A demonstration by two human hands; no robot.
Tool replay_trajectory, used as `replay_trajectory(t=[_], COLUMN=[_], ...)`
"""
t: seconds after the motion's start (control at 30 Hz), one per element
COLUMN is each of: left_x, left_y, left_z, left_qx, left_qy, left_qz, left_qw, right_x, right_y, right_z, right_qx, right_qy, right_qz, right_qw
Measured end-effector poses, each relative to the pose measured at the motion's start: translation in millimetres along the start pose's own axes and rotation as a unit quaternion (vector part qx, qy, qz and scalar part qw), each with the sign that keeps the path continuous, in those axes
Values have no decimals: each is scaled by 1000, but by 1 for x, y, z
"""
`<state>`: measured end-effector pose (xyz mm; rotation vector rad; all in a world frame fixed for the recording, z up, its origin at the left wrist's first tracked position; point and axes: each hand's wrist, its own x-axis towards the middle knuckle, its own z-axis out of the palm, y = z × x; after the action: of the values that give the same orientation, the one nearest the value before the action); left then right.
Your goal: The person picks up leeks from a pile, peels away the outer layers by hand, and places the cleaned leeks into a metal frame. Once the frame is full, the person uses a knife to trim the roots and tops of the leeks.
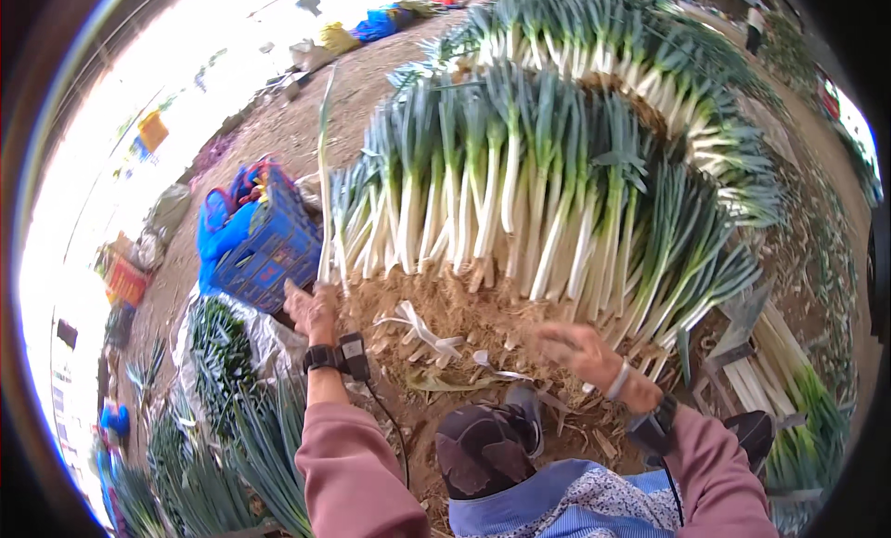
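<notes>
Head view: left hand (314,313) seems to grasp a single leek (324,185) at left end of the leek row (492,185); right hand (580,350) looks released near the roots (399,295); probably arranging is in hand, and next move calls for laying this leek evenly

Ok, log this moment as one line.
Left hand: at base of one leek, grip unclear | right hand: blurred, near leek pile | blue crate: left of pile
</notes>
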<state>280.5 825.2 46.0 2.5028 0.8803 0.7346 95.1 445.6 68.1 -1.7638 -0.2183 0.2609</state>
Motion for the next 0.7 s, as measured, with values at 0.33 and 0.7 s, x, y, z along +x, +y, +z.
replay_trajectory(t=[0.33,0.7], left_x=[-190,-369], left_y=[143,187], left_z=[-70,-75], left_qx=[-405,-351], left_qy=[-429,-721], left_qz=[218,99], left_qw=[777,589], right_x=[-166,-209], right_y=[227,316], right_z=[-70,-111], right_qx=[53,44], right_qy=[310,364], right_qz=[397,410], right_qw=[862,835])
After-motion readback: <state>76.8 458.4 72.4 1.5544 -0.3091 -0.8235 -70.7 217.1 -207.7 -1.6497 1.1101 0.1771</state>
